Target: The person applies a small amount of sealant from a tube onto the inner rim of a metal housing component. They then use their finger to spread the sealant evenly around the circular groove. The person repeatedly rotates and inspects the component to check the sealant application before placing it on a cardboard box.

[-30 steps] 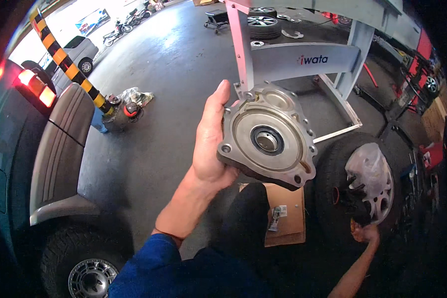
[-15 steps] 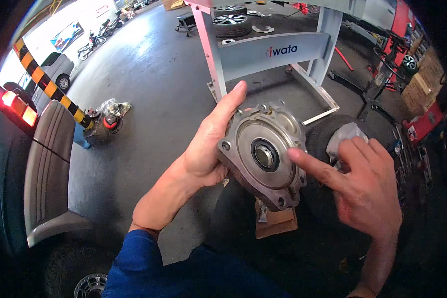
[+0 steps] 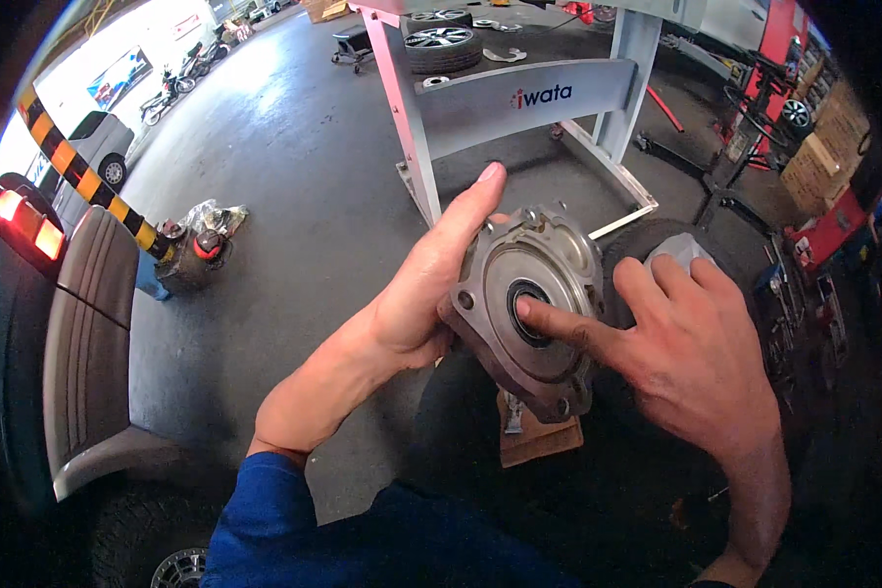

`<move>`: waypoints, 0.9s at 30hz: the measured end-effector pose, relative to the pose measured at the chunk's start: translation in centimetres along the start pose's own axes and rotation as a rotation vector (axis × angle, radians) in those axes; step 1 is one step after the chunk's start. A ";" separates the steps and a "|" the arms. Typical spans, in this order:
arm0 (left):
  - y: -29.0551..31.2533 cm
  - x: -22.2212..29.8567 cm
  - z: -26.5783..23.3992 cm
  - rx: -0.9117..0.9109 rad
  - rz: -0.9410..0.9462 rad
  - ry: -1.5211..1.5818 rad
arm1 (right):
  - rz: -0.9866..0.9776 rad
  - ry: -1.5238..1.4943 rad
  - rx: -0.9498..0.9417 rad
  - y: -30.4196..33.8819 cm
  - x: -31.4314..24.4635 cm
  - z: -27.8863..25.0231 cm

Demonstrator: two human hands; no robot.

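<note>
My left hand is wrapped round the left side of a grey cast metal housing, its thumb pointing up along the edge. The housing is tilted, its round machined face turned toward me, with bolt holes at the corners. A dark seal ring lines the bore at its centre. My right hand holds nothing. Its index finger is stretched out, with the tip at the bore inside the ring, while the other fingers are loosely bent. Those fingers partly cover a pale plastic bag behind them.
Below the housing lies a brown cardboard piece with small items on it. A grey metal stand is ahead, wheels beyond it. To the left are a vehicle with lit tail lamp and a striped post; tools lie right.
My right index finger has moved left from the housing's face into the central bore. The housing and my left hand have shifted slightly right in view, with the housing turned a little.
</note>
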State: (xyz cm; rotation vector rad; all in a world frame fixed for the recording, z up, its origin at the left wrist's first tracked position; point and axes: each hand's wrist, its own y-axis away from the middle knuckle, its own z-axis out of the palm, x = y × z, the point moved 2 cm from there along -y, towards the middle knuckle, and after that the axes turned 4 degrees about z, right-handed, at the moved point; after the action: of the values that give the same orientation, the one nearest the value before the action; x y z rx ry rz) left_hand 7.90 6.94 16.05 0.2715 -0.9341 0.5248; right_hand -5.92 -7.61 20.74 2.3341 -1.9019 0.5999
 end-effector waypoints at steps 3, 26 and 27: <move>-0.1 -0.2 0.1 -0.019 -0.024 -0.003 | 0.003 0.084 0.025 0.4 0.1 0.1; -1.7 -1.7 1.1 0.016 0.236 -0.688 | 0.024 -0.164 -0.180 1.2 -0.7 -1.3; -1.7 -1.6 1.0 0.022 0.262 -0.728 | 0.017 -0.209 -0.181 1.0 -0.6 -1.1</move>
State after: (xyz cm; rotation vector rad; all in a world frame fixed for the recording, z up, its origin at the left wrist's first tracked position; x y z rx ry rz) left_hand 7.30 4.59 15.30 0.3716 -1.6866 0.6930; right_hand -7.25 -6.96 21.37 2.3449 -1.9669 0.1806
